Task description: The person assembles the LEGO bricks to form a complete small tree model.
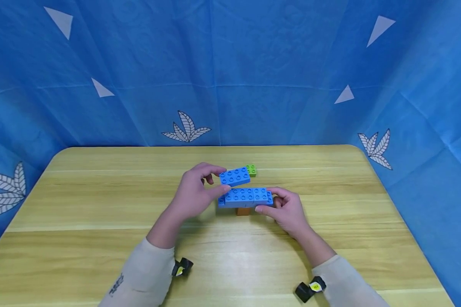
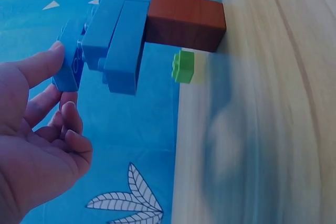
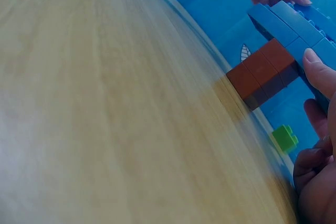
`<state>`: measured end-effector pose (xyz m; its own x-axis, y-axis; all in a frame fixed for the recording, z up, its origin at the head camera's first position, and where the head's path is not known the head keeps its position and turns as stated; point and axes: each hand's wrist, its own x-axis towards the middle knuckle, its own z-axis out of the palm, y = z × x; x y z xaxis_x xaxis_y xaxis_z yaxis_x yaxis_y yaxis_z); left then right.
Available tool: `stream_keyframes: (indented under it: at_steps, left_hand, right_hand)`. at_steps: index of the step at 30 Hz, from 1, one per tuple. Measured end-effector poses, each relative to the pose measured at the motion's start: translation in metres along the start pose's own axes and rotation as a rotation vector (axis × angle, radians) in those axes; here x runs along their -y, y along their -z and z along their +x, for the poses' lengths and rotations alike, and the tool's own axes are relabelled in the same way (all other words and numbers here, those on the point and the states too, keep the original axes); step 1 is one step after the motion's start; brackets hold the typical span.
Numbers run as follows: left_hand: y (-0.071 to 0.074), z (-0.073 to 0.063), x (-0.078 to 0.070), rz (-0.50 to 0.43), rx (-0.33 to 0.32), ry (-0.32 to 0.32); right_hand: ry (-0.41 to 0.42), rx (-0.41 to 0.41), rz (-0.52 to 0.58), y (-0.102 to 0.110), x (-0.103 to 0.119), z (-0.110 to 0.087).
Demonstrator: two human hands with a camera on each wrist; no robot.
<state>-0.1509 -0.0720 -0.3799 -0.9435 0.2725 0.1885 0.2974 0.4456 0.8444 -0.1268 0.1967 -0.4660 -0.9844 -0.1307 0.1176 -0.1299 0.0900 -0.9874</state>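
A brown block column (image 3: 262,72) stands on the table and bears two layers of blue bricks (image 1: 246,197) that reach out past it on both sides. My left hand (image 1: 194,192) pinches a loose blue brick (image 1: 235,175) between thumb and fingers, tilted, close over the left part of the top layer. At the other end, my right hand (image 1: 288,209) grips the right end of the blue layers, thumb on the near side and fingers behind. In the left wrist view the held brick (image 2: 71,59) shows a narrow gap to the studs beside it.
A small green brick (image 1: 251,170) lies on the table behind the blue structure. The wooden table (image 1: 100,196) ends at the back against a blue curtain (image 1: 230,64) with white leaf and triangle prints.
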Motion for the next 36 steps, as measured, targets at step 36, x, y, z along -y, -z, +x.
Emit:
stream_keyframes:
  at_steps: [36]
  left_hand:
    - [-0.011, 0.001, -0.014, 0.178, 0.231, -0.103]
  right_hand:
    - [0.001, -0.001, -0.017, -0.001, 0.000, 0.002]
